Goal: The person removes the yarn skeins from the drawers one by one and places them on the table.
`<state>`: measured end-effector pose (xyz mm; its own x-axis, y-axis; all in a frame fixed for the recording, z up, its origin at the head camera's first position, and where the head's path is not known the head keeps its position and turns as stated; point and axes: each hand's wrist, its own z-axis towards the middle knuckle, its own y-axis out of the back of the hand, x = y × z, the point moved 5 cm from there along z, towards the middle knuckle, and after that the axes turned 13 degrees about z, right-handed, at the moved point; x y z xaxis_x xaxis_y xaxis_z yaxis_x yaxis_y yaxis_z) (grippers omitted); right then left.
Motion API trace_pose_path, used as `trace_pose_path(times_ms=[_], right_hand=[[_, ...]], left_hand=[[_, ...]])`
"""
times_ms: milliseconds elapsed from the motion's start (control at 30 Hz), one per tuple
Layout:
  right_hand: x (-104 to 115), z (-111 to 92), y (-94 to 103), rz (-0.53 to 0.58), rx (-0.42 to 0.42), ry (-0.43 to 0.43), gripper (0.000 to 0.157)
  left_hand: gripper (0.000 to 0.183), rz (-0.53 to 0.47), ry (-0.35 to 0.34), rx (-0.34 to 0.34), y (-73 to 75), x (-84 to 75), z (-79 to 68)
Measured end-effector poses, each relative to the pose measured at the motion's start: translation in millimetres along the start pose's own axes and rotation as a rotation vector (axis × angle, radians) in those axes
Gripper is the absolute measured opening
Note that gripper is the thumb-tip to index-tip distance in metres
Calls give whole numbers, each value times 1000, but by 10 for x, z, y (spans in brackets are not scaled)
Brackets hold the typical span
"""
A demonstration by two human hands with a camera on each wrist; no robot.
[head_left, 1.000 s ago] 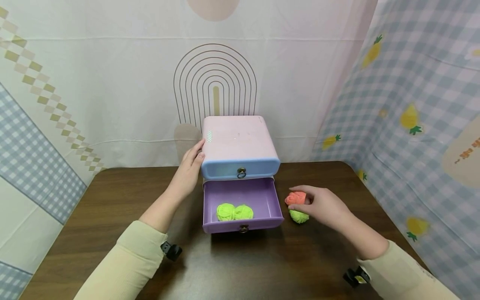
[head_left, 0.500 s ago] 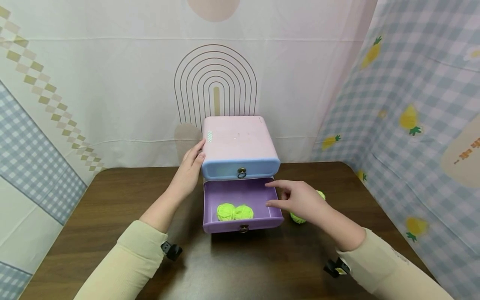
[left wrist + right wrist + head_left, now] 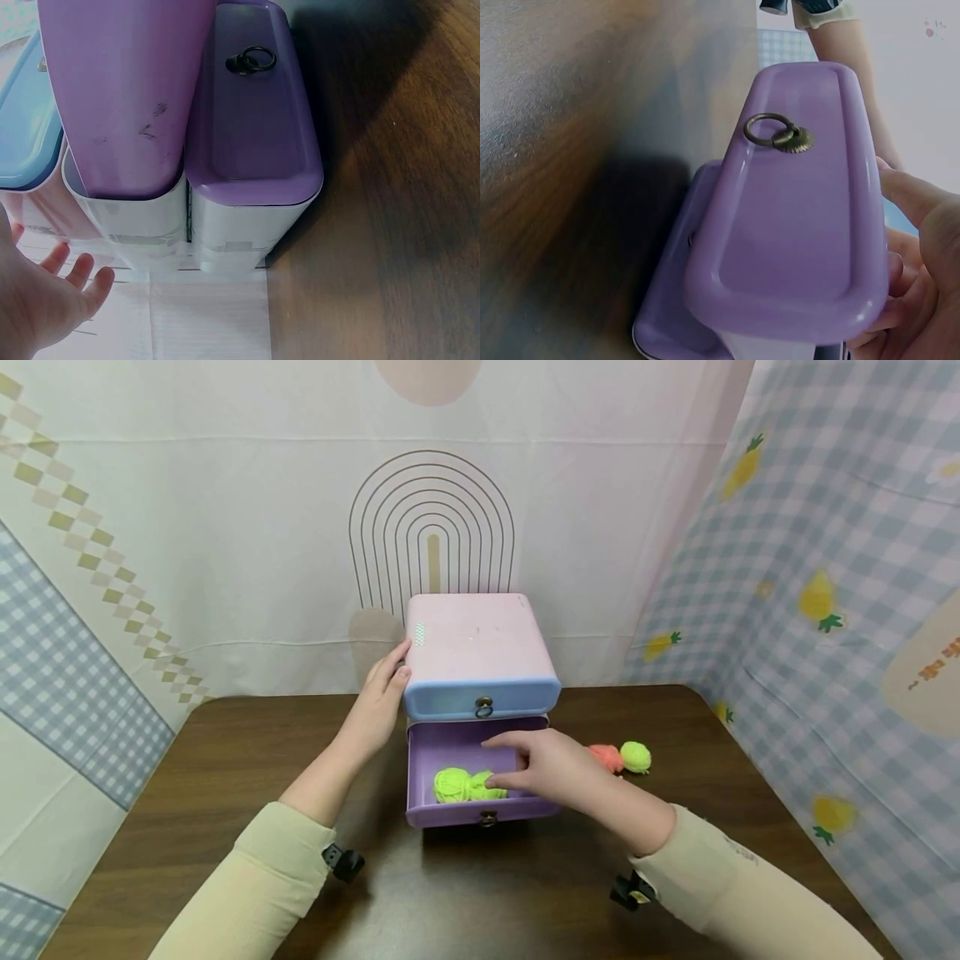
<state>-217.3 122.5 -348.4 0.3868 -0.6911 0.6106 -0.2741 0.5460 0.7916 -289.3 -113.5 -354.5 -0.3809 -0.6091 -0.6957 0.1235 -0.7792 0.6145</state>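
A small chest with a pink top (image 3: 480, 631) and a blue upper drawer (image 3: 442, 699) stands on the table. Its purple middle drawer (image 3: 423, 817) is pulled out and contains a bright yellow-green yarn skein (image 3: 452, 785). My right hand (image 3: 558, 764) reaches over the drawer's right side, thumb at the skein's right end, fingers spread apart from it. In the right wrist view, that hand (image 3: 922, 270) is partly hidden by the drawer front. My left hand (image 3: 375, 702) rests against the chest's left side, fingers fairly straight.
Right of the chest, a coral yarn skein (image 3: 606, 757), partly hidden by my right hand, lies beside a yellow-green yarn ball (image 3: 636, 757). Below the pulled-out drawer, a purple bottom drawer (image 3: 259, 135) is closed. A patterned cloth (image 3: 600, 527) hangs behind the table.
My right hand has moved left from the coral skein to over the purple drawer, leaving the coral skein on the table. My left hand has stayed in place.
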Motion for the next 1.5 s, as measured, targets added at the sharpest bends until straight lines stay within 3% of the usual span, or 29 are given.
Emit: trace_pose_path(times_ms=[400, 967, 1500], right_hand=[[22, 147, -176, -59, 124, 32, 54], [-8, 261, -306, -123, 308, 40, 35], [6, 329, -324, -106, 336, 72, 28]], left_hand=[[48, 3, 2, 1, 7, -20, -8], [49, 14, 3, 7, -3, -33, -16], [49, -1, -3, 0, 4, -16, -7]])
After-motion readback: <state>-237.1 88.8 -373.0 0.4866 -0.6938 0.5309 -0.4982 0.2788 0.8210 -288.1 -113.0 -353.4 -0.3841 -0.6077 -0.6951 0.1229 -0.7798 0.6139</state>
